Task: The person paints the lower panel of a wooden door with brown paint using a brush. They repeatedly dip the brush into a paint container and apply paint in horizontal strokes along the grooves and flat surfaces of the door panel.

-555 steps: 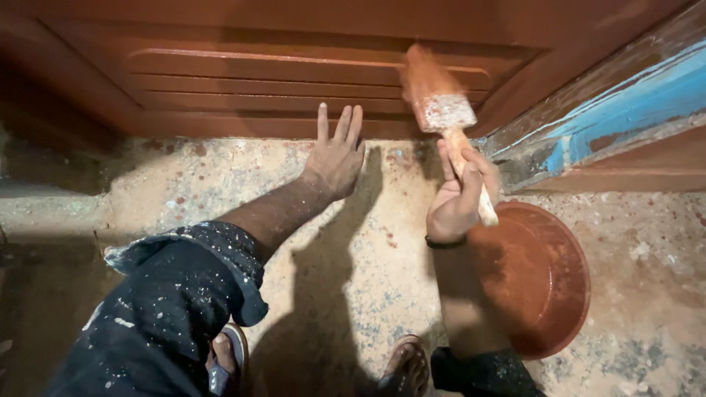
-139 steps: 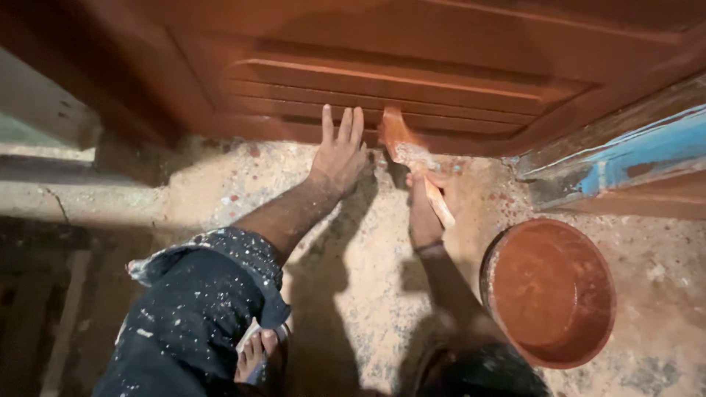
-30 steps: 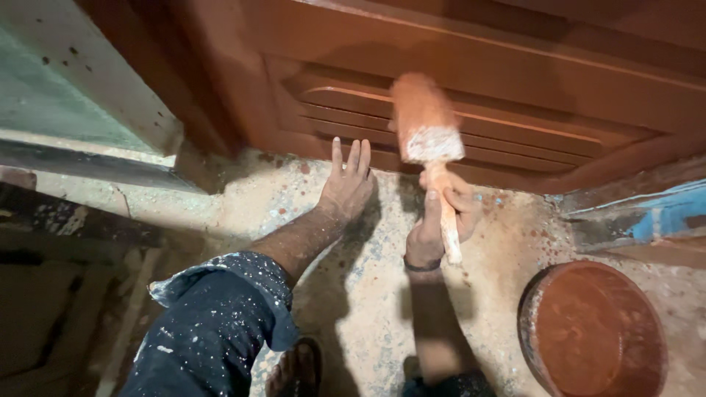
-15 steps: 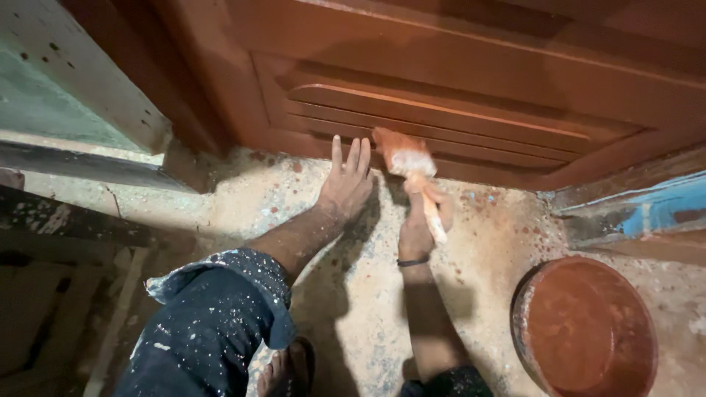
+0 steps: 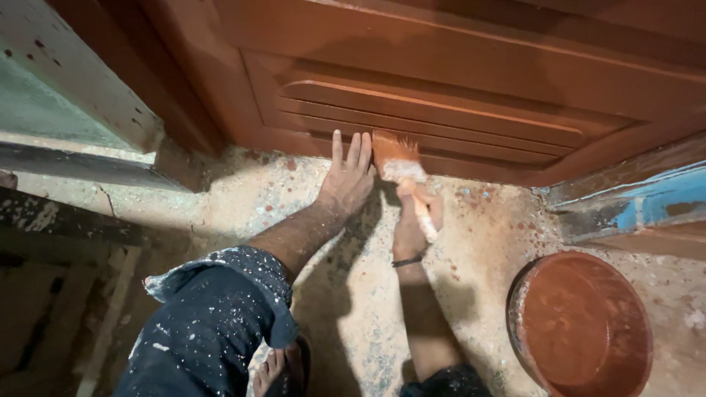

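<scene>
No packages, labels, signs or screens in view.

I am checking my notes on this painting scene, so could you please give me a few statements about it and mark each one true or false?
1. The right hand holds a paintbrush whose bristles touch the bottom of the brown door. True.
2. The left hand grips a roller. False: it lies flat and open on the floor, fingertips at the door's lower edge.
3. A round basin of brown paint sits on the floor to the person's right. True.
4. The basin is filled with blue paint. False: its contents are reddish brown, like the door.
5. The left sleeve is dark and speckled with pale paint. True.
</scene>
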### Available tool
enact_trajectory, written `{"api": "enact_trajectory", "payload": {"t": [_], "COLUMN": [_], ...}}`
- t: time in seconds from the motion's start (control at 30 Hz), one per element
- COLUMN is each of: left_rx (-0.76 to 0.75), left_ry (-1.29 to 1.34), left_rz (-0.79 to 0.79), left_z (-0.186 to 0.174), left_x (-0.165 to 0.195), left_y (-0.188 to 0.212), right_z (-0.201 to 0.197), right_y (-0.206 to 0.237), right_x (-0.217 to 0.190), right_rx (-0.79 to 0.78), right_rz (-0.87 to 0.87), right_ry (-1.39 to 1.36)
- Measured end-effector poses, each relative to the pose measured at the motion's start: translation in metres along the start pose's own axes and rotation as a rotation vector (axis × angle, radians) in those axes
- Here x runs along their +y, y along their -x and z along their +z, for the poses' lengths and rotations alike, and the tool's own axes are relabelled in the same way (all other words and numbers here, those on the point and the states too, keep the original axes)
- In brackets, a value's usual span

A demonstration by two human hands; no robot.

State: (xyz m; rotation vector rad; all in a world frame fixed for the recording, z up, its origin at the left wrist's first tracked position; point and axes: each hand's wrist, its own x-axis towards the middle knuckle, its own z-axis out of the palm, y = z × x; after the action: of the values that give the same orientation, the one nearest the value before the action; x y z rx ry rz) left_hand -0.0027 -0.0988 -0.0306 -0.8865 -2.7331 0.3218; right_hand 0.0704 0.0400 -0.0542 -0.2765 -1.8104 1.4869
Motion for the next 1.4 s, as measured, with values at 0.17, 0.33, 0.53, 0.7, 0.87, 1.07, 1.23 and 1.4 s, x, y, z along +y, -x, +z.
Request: {"api": "enact_trajectory", "payload": {"t": [0.17,0.33,0.53,0.7,0.87,1.07,1.23,1.4], "left_rx": [0.016,0.029,-0.02,0.017,0.039,0.027,0.036,0.075], "left_ry": [-0.028,-0.018,-0.036,-0.041,-0.017,-0.05,-0.036,-0.043], "left_rz": [0.012,0.02,0.028,0.06,0.055,0.037,0.045,0.037], "left_z": [0.002,-0.001,-0.005,0.0,0.006,0.007,0.005,0.002], "left_x": [0.002,0.005,0.008,0.015,0.021,0.021,0.02,0.02], "left_y": [-0.006,-0.009,-0.011,-0.014,-0.016,-0.015,-0.017,-0.021], "right_z": [-0.004,-0.001,-0.007,-0.017,-0.016,-0.019,-0.025,-0.029], "right_y": [-0.029,-0.021,0.001,-0.02,-0.023,-0.001,-0.017,-0.03], "right_x": [-0.053,-0.04,0.013,-0.026,-0.036,0.019,-0.012,-0.045], "right_rx": [-0.031,0.006,0.019,-0.036,-0.036,0.008,-0.007,0.023], "right_rz": [-0.278,-0.252,-0.052,-0.179,-0.144,0.269,-0.041,-0.263], "right_ry": [-0.401,-0.359,-0.077,-0.382,-0.422,-0.252,-0.087,-0.473]}}
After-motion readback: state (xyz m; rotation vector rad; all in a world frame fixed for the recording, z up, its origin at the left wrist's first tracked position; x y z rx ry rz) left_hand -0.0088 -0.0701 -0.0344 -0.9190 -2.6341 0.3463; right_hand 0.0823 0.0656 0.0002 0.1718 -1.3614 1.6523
